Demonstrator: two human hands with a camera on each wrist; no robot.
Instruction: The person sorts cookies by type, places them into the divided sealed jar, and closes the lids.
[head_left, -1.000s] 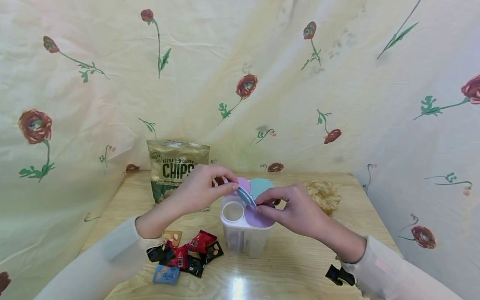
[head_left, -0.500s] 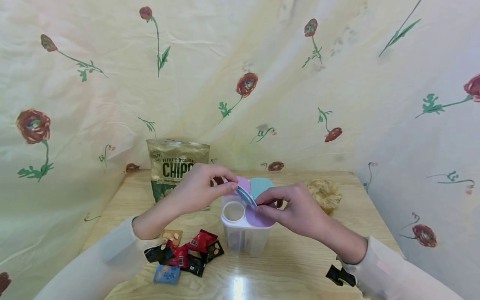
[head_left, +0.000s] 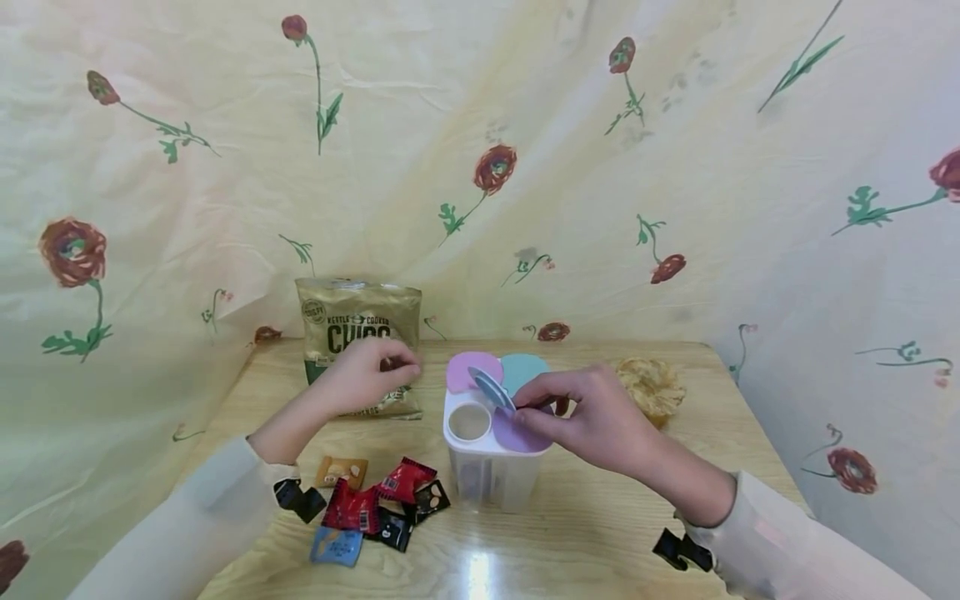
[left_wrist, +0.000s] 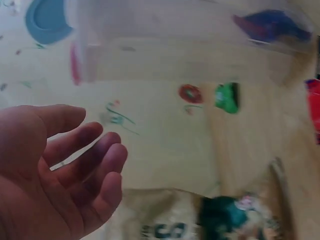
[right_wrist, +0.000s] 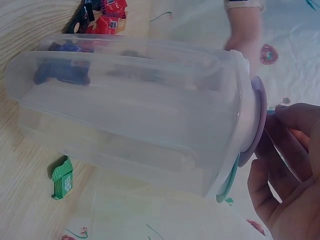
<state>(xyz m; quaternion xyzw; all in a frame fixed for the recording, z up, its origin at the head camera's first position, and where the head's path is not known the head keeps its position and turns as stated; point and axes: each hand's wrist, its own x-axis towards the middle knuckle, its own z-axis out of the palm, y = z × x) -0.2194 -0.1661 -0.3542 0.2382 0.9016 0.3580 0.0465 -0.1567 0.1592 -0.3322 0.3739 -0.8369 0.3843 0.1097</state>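
The left hand (head_left: 365,372) has let go of the small grey-blue oval flap lid (head_left: 491,388) and pulled back to the left; half a second ago its fingertips were pinching that lid over the clear plastic four-compartment container (head_left: 491,475), and now it hovers in front of the gold bag of kettle-cooked chips (head_left: 358,329), fingers loosely bent and holding nothing, as the left wrist view confirms. The right hand (head_left: 585,417) has not moved: its fingertips pinch the raised flap lid at the container's top, resting beside the closed lilac round lid (head_left: 513,433). So the flap is now held up by one hand alone, and the round opening (head_left: 469,421) beneath it is uncovered.

The container stands upright at the middle of the wooden tabletop (head_left: 600,533), with the pink lid (head_left: 468,367) and the teal lid (head_left: 525,367) tipped open at its far side. A heap of red, black and blue snack packets (head_left: 367,508) lies just left of its base, apart from it.

In my judgement the freed left hand is available to fetch something for the open compartment.
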